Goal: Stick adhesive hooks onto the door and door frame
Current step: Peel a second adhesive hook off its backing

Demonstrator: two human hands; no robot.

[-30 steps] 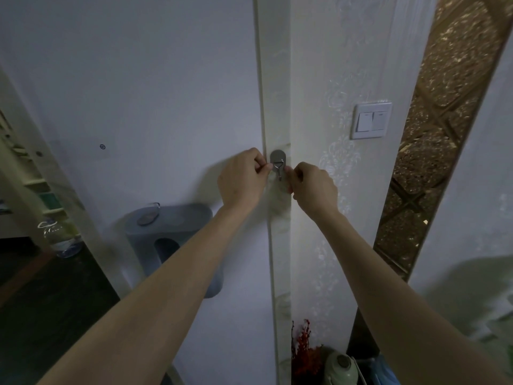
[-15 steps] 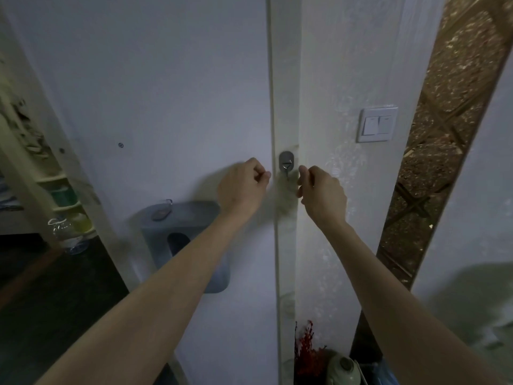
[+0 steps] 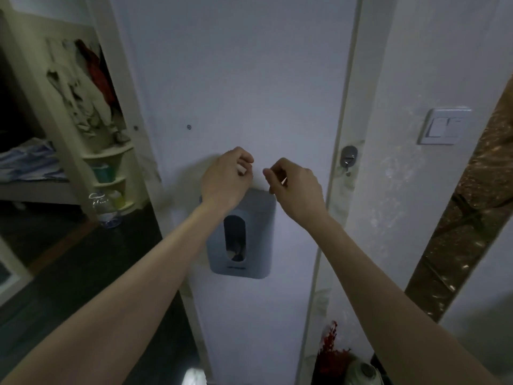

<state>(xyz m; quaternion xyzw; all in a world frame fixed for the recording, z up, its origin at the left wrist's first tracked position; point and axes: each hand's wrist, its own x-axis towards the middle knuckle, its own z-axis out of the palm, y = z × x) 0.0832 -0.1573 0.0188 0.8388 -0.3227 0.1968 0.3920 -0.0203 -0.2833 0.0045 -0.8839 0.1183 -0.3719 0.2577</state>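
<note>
Hook (image 3: 348, 159): metal, stuck on door frame (image 3: 340, 218), approx. switch height. Left hand (image 3: 226, 177) pinches a small pale scrap, poss. backing film; right hand (image 3: 295, 184) curled, contents unclear. Both at door (image 3: 249, 79) above grey dispenser (image 3: 241, 234). Risk: adhesive fouled by fingers, weak bond.

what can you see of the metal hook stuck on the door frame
The small grey metal adhesive hook has an oval backplate with a shiny curved prong hanging from its lower half. It sits upright on the pale vertical door frame strip, left of the white wall switch. Nothing hangs on it, and neither hand touches it; both are over on the door panel.
</note>
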